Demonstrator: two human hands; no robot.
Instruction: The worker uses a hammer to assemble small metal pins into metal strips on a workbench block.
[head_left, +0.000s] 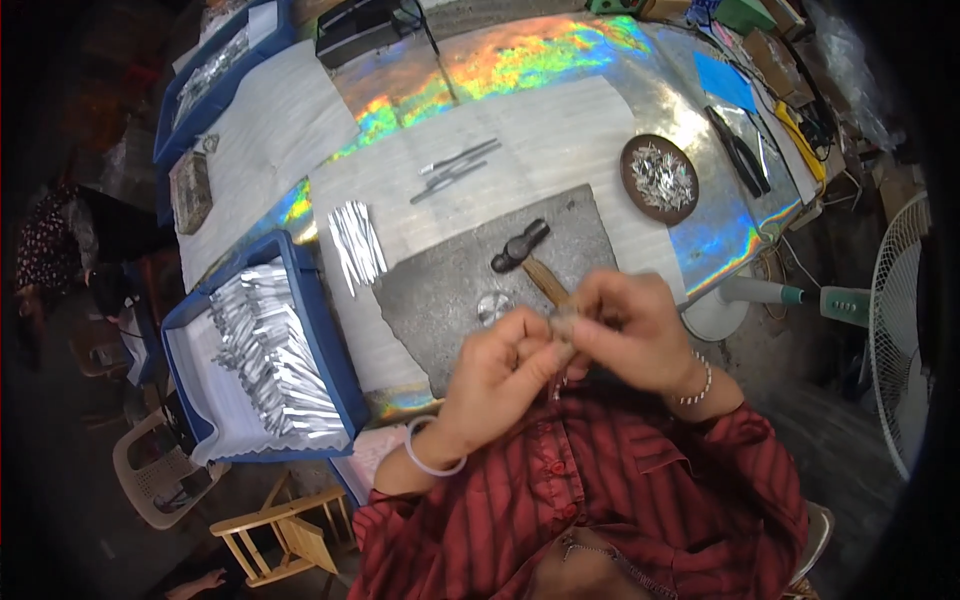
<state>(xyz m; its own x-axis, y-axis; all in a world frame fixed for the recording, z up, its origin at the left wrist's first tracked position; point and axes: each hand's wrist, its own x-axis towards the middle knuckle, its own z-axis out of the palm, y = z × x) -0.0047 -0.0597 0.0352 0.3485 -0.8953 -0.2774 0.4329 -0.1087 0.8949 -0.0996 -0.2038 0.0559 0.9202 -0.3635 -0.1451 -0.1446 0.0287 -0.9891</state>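
My left hand (505, 378) and my right hand (632, 328) meet in front of my chest, over the near edge of a grey slab (440, 285). Both have fingers pinched together at the same spot; whatever they hold is small and blurred. A hammer (522, 246) with a dark head lies on the slab, its wooden handle (544, 282) running toward my right hand. Beside my left hand sits a small round silvery piece (493, 307). Left of the slab lies a row of thin silvery strips (356, 247). Beyond it are several slim grey rods (455, 172).
At left stands a blue tray (352, 385) with silvery strips (270, 350). A brown dish (628, 180) of small silvery pieces and dark-handled pliers (740, 155) lie at right. A fan (895, 340) stands far right, a wooden stool (285, 535) lower left. Another person (75, 235) is at far left.
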